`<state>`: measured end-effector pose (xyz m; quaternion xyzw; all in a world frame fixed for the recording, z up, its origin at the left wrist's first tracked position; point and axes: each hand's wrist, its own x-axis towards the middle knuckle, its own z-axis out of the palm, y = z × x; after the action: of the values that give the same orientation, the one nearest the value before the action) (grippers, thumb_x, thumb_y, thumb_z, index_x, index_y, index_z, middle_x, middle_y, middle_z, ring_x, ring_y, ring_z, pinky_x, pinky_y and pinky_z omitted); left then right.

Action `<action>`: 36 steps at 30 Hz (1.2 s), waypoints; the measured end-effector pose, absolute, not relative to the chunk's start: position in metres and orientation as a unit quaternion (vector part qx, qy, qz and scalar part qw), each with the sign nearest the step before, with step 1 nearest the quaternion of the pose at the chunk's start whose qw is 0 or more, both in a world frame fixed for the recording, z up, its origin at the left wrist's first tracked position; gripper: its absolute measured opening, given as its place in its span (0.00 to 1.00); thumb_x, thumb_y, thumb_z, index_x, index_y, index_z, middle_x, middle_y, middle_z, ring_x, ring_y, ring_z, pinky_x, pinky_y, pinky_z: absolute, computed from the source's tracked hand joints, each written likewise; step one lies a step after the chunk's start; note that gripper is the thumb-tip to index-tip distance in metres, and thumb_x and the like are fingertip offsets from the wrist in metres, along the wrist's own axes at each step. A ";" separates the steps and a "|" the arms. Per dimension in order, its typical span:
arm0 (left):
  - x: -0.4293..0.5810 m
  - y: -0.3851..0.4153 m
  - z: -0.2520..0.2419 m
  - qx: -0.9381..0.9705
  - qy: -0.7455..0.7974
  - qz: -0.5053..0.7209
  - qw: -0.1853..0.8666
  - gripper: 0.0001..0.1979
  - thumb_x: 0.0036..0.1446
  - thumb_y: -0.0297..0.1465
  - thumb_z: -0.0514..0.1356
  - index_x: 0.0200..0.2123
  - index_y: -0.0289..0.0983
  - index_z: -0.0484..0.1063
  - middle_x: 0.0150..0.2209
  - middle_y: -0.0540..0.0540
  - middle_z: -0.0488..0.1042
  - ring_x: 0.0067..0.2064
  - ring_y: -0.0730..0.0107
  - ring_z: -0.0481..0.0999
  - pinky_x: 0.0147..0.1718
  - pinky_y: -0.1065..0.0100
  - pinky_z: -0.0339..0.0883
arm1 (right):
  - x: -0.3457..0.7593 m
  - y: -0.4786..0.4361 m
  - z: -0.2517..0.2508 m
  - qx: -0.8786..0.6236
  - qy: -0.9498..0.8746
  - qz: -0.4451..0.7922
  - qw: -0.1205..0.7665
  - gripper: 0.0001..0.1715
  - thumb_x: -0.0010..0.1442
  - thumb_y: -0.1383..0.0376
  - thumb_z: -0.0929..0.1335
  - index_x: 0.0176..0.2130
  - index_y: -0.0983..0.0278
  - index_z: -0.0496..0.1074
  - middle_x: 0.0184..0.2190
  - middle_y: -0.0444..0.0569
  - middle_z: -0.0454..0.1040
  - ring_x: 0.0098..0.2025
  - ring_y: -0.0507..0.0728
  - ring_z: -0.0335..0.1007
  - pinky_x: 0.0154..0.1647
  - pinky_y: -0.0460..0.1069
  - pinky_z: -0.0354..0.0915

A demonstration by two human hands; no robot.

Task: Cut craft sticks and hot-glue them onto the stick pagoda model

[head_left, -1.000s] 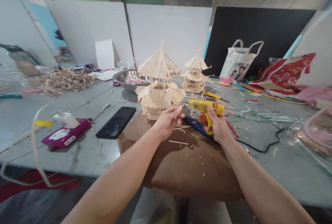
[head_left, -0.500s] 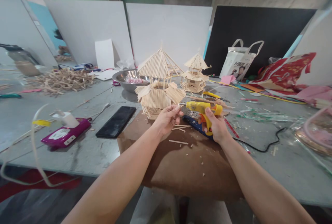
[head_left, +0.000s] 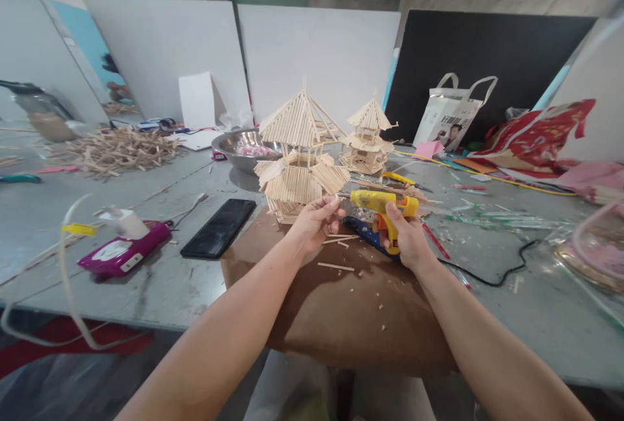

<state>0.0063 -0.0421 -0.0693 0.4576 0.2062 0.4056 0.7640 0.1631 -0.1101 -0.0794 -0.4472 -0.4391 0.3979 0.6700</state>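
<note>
My right hand [head_left: 405,234] is wrapped round the handle of a yellow glue gun [head_left: 374,200], whose nozzle points left. Right at the nozzle tip, my left hand [head_left: 319,223] is closed in a pinch; what lies between its fingertips is too small to make out. Just behind that hand stands a model pavilion [head_left: 295,184] built of thin wooden sticks, with a two-tier roof partly open on its right side. A smaller stick pavilion [head_left: 368,138] stands farther back. Loose sticks [head_left: 336,267] lie on the brown board [head_left: 341,317] under my hands.
Left of the board lie a black phone [head_left: 218,229] and a purple power strip [head_left: 124,249] with a white cable. Behind are a metal bowl [head_left: 234,151] and a heap of sticks [head_left: 121,151]. A black cord [head_left: 507,278] runs across the table at right, near clear plastic scraps [head_left: 502,221].
</note>
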 end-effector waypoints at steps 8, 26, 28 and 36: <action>0.007 -0.044 -0.069 0.476 0.236 0.397 0.748 0.11 0.39 0.32 0.61 0.23 0.34 0.61 0.18 0.53 0.69 0.13 0.83 0.64 0.11 0.81 0.55 | 0.163 -0.110 -0.080 -0.456 -0.438 0.391 0.669 0.20 0.45 0.51 0.63 0.24 0.67 0.64 0.13 0.42 0.66 0.09 0.46 0.54 0.06 0.42 0.49; 0.007 -0.044 -0.067 0.469 0.232 0.423 0.740 0.11 0.39 0.32 0.61 0.23 0.33 0.62 0.18 0.53 0.69 0.13 0.84 0.63 0.10 0.81 0.54 | 0.164 -0.110 -0.078 -0.461 -0.438 0.401 0.659 0.20 0.46 0.51 0.63 0.26 0.66 0.64 0.13 0.41 0.65 0.09 0.46 0.53 0.06 0.42 0.48; 0.007 -0.043 -0.067 0.468 0.232 0.425 0.739 0.11 0.39 0.32 0.61 0.23 0.33 0.62 0.18 0.53 0.69 0.13 0.84 0.63 0.10 0.81 0.54 | 0.164 -0.110 -0.078 -0.461 -0.438 0.404 0.658 0.19 0.46 0.51 0.63 0.26 0.66 0.64 0.13 0.41 0.65 0.09 0.46 0.53 0.06 0.42 0.48; 0.006 -0.043 -0.066 0.465 0.233 0.423 0.742 0.11 0.40 0.32 0.61 0.23 0.33 0.62 0.18 0.54 0.69 0.13 0.85 0.63 0.11 0.82 0.55 | 0.167 -0.109 -0.079 -0.460 -0.442 0.395 0.661 0.20 0.47 0.51 0.63 0.27 0.67 0.64 0.13 0.41 0.65 0.08 0.46 0.52 0.05 0.42 0.47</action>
<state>0.0063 -0.0434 -0.0662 0.4653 0.2330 0.4235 0.7415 0.1665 -0.1095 -0.0788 -0.4600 -0.4418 0.3948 0.6613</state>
